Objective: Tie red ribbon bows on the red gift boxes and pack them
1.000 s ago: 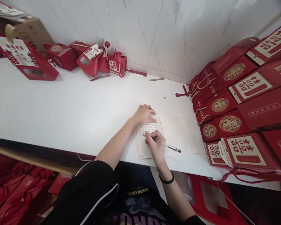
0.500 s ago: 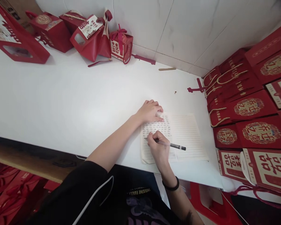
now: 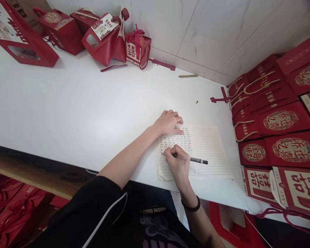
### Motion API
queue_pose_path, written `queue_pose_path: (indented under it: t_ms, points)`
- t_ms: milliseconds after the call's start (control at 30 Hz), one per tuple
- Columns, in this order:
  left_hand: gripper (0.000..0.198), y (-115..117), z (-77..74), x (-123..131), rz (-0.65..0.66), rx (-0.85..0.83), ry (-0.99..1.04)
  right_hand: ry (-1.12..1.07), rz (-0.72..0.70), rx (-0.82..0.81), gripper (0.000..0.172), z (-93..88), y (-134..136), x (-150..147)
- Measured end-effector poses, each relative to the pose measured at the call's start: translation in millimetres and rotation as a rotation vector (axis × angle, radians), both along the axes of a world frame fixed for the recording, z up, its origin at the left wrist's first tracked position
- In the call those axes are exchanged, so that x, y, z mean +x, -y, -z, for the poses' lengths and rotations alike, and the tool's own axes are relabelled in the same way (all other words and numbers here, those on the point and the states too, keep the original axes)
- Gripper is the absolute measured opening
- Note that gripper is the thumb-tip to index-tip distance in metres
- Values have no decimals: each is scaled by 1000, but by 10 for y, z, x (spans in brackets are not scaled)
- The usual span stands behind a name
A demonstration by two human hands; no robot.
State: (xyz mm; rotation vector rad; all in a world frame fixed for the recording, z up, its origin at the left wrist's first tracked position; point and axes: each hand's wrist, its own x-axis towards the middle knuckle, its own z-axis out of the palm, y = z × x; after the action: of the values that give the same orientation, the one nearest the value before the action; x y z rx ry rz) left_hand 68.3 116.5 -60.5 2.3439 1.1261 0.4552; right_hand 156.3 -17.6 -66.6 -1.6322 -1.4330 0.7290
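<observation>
An open lined notebook (image 3: pixel 212 151) lies on the white table; rows of small handwriting fill much of its left page, and the right page shows only lines. My left hand (image 3: pixel 169 123) rests on the top of the left page with its fingers spread and slightly bent, holding nothing. Lower on that page, my right hand (image 3: pixel 178 163) is closed round a dark pen (image 3: pixel 199 161). The pen's tip touches or nearly touches the paper near the page's left edge. A black band circles my right wrist.
Red gift boxes (image 3: pixel 138 50) stand along the tiled wall at the back left. Stacked red boxes and bags (image 3: pixel 279 120) line the right side. A wooden stick (image 3: pixel 188 76) and a dark red strap (image 3: pixel 219 99) lie on the white table (image 3: pixel 80 103).
The whole view has shifted slightly, so most things appear a little further right. Both hands keep nearly the same places on the notebook.
</observation>
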Motion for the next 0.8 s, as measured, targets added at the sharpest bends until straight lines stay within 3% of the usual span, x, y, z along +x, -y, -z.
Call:
queue_pose_path:
  t_ms: [800]
  points:
    - [40,-5,7,-4,4,-3,-3,40,34,65,33,-9,7,-11]
